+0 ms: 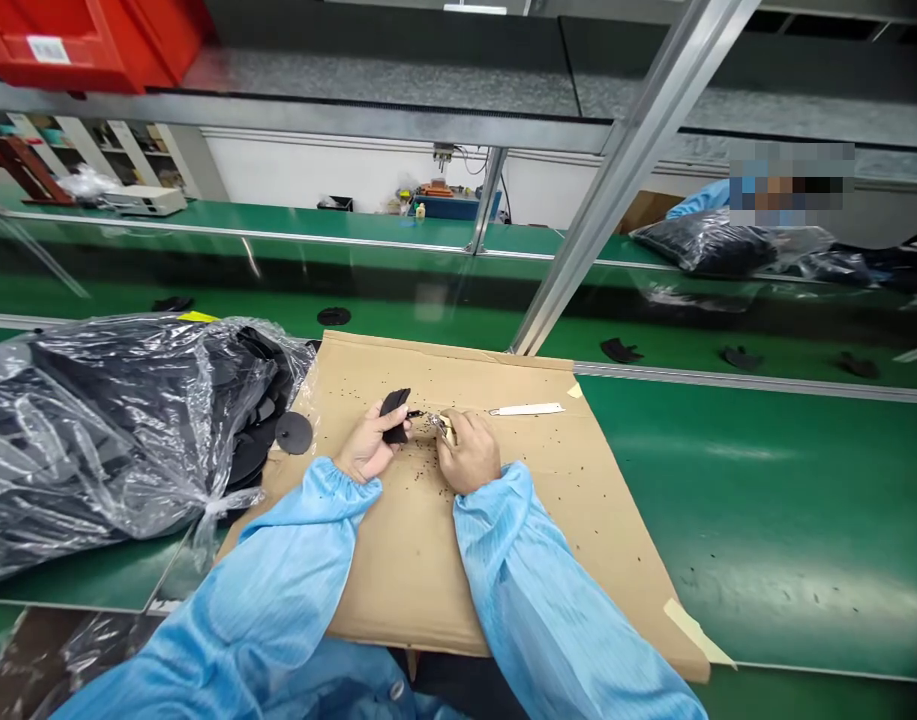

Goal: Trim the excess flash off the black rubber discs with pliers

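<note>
Over the cardboard sheet [405,560], my left hand [369,443] is closed around a black part [396,415], held upright between thumb and fingers. Just to its right, my right hand [469,450] grips a small metal tool [442,428], whose tip points toward the black part. A small dark piece lies between the tool and the part; whether they touch is too small to tell. Tiny black bits are scattered over the cardboard. A white-handled blade-like tool [529,409] rests on the sheet beyond my right hand.
A clear plastic bag [113,430] of black parts lies at the left, with a round black piece [294,433] beside it. A metal post [623,190] rises behind the cardboard. More black parts [620,350] lie on the green belt. Another person sits at the back right.
</note>
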Demonstrator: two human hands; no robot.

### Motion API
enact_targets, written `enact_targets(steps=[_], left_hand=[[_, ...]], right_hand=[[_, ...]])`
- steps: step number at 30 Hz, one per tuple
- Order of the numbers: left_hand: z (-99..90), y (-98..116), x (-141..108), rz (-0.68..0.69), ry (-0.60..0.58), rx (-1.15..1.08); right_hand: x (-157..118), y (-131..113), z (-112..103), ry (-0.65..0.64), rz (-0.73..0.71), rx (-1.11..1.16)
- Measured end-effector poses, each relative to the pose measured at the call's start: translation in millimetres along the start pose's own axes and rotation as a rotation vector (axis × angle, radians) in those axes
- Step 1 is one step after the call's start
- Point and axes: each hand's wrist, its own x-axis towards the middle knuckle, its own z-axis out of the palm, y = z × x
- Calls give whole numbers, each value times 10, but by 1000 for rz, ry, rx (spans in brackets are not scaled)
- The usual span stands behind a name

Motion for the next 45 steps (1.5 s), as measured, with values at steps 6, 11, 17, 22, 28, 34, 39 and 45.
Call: enact_targets(steps=[6, 11, 17, 22, 28, 34, 39, 45], left_hand=[[22, 16, -20, 0, 4, 31], [26, 23, -23, 11, 14, 56], [-4, 18, -13, 35, 43, 126], [-18, 11, -3, 49, 53, 140], [0, 6, -2, 80, 64, 164], [16, -6, -16, 120, 56, 210], [5, -5, 8, 94, 50, 222], [-7, -33, 45, 119, 24, 88]], right_hand=[[0, 3, -4, -36, -18, -5], [11, 22, -35, -58, -41, -41], [3, 74, -29, -97, -61, -81], [-18, 42, -28, -111, 19, -77], [-35, -11, -21, -166, 195, 245], [-19, 29, -21, -42, 352, 481], [-35, -61, -106, -20, 149, 566], [-70, -256, -207, -294, -200, 525]])
